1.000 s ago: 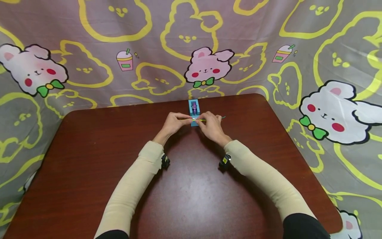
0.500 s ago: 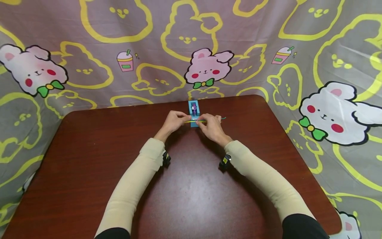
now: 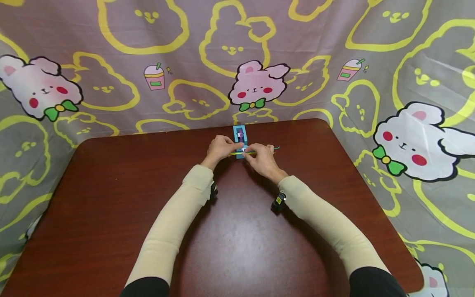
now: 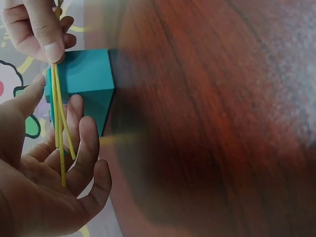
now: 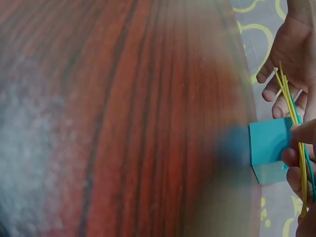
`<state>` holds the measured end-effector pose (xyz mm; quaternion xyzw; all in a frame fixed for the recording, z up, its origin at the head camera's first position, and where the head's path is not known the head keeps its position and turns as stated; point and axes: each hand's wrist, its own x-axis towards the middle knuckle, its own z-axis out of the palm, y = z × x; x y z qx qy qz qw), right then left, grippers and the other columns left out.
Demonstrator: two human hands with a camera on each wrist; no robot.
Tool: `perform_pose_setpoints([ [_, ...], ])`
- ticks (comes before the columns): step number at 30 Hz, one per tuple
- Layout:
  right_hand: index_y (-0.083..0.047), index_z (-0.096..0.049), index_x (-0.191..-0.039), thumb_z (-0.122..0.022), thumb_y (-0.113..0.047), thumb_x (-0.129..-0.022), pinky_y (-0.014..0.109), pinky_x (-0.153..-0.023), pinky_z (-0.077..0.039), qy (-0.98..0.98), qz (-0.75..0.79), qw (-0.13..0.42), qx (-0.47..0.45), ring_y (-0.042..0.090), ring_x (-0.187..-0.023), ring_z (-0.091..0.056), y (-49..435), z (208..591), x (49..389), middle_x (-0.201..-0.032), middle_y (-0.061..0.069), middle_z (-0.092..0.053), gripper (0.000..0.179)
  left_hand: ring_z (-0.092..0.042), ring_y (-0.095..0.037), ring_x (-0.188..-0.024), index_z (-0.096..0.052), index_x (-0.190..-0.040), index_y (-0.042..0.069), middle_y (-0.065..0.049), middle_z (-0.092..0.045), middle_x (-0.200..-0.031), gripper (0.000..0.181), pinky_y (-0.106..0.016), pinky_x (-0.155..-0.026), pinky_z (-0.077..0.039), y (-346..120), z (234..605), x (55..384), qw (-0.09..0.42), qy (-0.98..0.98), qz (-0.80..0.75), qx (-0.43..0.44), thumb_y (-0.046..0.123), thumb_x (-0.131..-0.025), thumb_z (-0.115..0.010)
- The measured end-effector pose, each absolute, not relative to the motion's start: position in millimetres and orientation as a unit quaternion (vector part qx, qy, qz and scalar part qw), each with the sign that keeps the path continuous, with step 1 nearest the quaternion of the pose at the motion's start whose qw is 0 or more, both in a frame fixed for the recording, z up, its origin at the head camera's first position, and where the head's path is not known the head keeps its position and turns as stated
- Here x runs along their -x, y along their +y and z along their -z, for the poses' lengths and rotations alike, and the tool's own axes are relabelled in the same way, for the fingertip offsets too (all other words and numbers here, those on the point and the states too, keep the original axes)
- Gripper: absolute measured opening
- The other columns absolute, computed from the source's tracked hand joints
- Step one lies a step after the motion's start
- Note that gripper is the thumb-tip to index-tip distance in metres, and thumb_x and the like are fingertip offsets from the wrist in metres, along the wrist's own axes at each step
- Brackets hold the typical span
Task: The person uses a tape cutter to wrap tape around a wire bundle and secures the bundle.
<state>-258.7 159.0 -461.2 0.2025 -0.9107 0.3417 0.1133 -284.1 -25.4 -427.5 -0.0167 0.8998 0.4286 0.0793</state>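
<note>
A blue tape dispenser (image 3: 235, 136) with a purple reel (image 3: 240, 135) stands near the table's far edge. Right in front of its near end, my right hand (image 3: 262, 157) pinches a small bundle of thin yellow and green wires (image 4: 58, 98) between thumb and fingers. The wires' loose ends stick out toward my left hand (image 3: 221, 147). In the left wrist view, that hand's thumb and fingers are spread apart around these ends, with the dispenser's plain blue end (image 4: 91, 69) just behind. The right wrist view cuts off part of my right hand at the frame's edge.
The dark red-brown wooden table (image 3: 130, 206) reaches from my arms to a patterned curtain (image 3: 193, 33) behind and at both sides. A small black camera (image 3: 278, 203) is worn on the right wrist, and another (image 3: 213, 191) on the left.
My left hand has let go of the wires and shifted slightly right, its forearm swinging inward. The right hand keeps its pinch on the bundle and has moved only a little.
</note>
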Motion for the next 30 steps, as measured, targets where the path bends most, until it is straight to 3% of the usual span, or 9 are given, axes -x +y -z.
perform_pose_setpoints([
  [11, -0.010, -0.078, -0.096, -0.075, -0.021, -0.092, 0.049, -0.090, -0.029, -0.913, -0.344, 0.097, -0.198, 0.024, -0.095, -0.066, 160, 460, 262, -0.100, 0.004, -0.074, 0.012, -0.070, -0.030, -0.069, -0.075, -0.087, 0.005, -0.009, -0.069, -0.074, 0.044, -0.043, -0.069, -0.056, -24, 429, 284, 0.088, 0.883, -0.460, 0.038, 0.048, -0.083, -0.082],
  [19, -0.010, -0.079, -0.096, -0.076, -0.020, -0.091, 0.050, -0.092, -0.028, -0.911, -0.351, 0.089, -0.195, 0.023, -0.094, -0.066, 161, 458, 262, -0.099, 0.003, -0.074, 0.011, -0.067, -0.022, -0.052, -0.072, -0.094, 0.006, -0.011, -0.070, -0.076, 0.046, -0.036, -0.053, -0.052, -22, 434, 285, 0.105, 0.866, -0.486, 0.057, 0.050, -0.083, -0.081],
  [30, -0.010, -0.079, -0.093, -0.076, -0.020, -0.090, 0.048, -0.089, -0.029, -0.914, -0.345, 0.089, -0.195, 0.024, -0.093, -0.066, 162, 460, 263, -0.099, 0.003, -0.074, 0.011, -0.071, -0.026, -0.061, -0.075, -0.092, 0.003, -0.011, -0.070, -0.073, 0.046, -0.031, -0.046, -0.049, -20, 444, 285, 0.099, 0.837, -0.533, 0.073, 0.047, -0.082, -0.082],
])
